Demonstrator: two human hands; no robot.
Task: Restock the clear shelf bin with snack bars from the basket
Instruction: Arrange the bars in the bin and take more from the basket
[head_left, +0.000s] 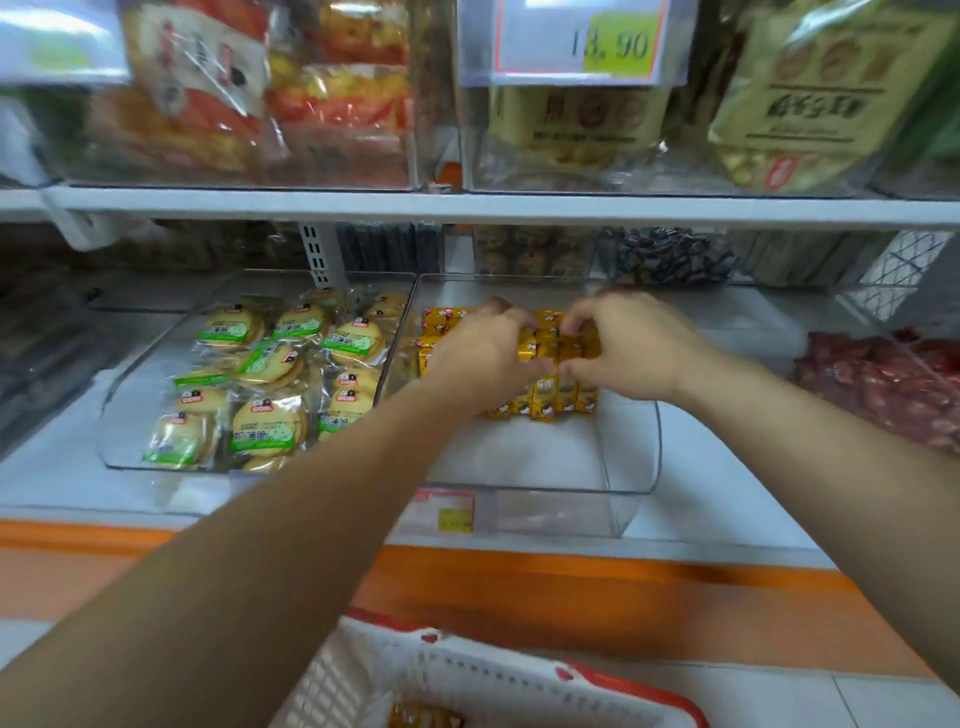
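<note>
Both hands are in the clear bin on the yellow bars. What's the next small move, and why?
Probably set the held snack bars down against the row already there, then let go: left hand and right hand both pinch them above the clear bin, whose front is bare.

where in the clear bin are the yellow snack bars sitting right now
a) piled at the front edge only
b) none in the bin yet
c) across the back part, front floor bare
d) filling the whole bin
c: the yellow snack bars lie under both hands toward the back of the clear bin, whose front floor shows bare.
</note>
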